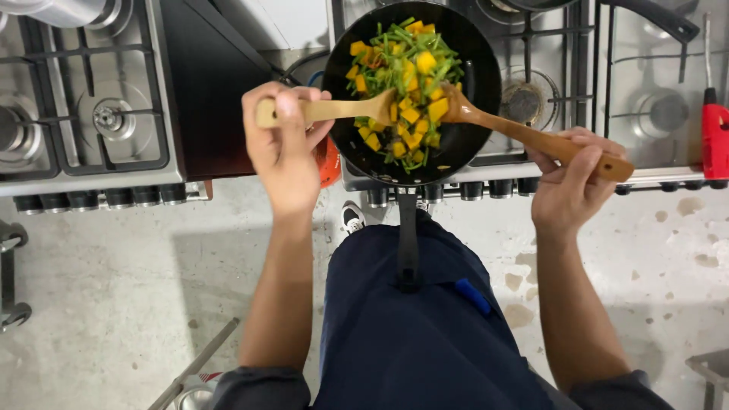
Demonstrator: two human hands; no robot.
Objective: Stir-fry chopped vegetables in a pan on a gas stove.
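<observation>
Two wooden spatulas meet in the black pan (474, 72) of yellow cubes and green beans (402, 76) on the stove (547, 163): left hand (282, 144) grips the pale spatula (334, 111), right hand (571, 182) grips the darker one (524, 135).

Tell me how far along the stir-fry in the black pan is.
Done: the yellow cubes and green stalks are cut and mixed in the round black frying pan, which sits on the steel gas stove. In hand: the left hand and right hand each grip a wooden spatula, the left spatula and the right spatula, both tips in the food. Left: the food is not plated; no plate is in view.
</observation>
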